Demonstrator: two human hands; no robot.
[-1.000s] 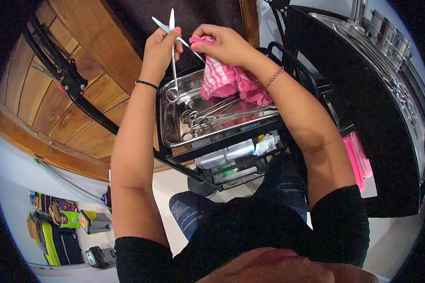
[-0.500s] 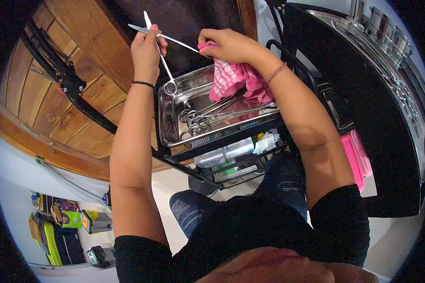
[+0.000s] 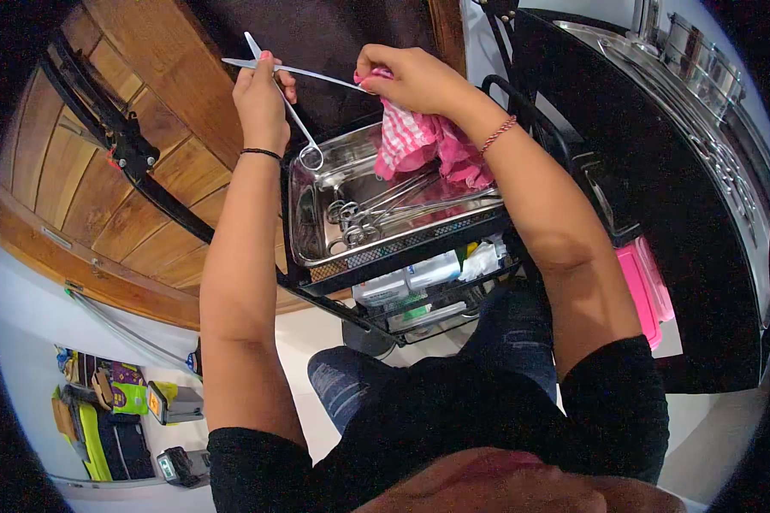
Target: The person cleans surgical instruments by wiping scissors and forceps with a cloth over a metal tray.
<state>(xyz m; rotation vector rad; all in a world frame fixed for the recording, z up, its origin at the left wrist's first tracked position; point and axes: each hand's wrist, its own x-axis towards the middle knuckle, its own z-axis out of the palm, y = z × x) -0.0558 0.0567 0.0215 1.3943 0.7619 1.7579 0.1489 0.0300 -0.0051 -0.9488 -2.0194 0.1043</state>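
My left hand point(image 3: 263, 107) is closed around the middle of long metal scissors point(image 3: 299, 125), whose blades are spread apart and point up past my thumb. One finger ring hangs down over the left corner of a steel tray point(image 3: 306, 205). My right hand point(image 3: 409, 81) pinches a pink-and-white checked cloth point(image 3: 411, 141) against the far end of the other scissor arm; the ring there is hidden by hand and cloth. The cloth drapes down over the tray. Inside the tray lie several ringed metal instruments point(image 3: 359, 224), their handles towards the left.
The tray rests on a black trolley point(image 3: 385, 252), with packages point(image 3: 432, 269) on a lower shelf. On the right, a black surface carries another tray of metal instruments point(image 3: 727, 175) and a steel canister point(image 3: 701, 64). A pink container point(image 3: 643, 291) is beside my right arm. A wooden door point(image 3: 94, 171) stands left.
Both hands have shifted slightly, the left one up-left with the scissors. The pinched end of the cloth stays at the scissor arm, and its hanging part has moved a little left.
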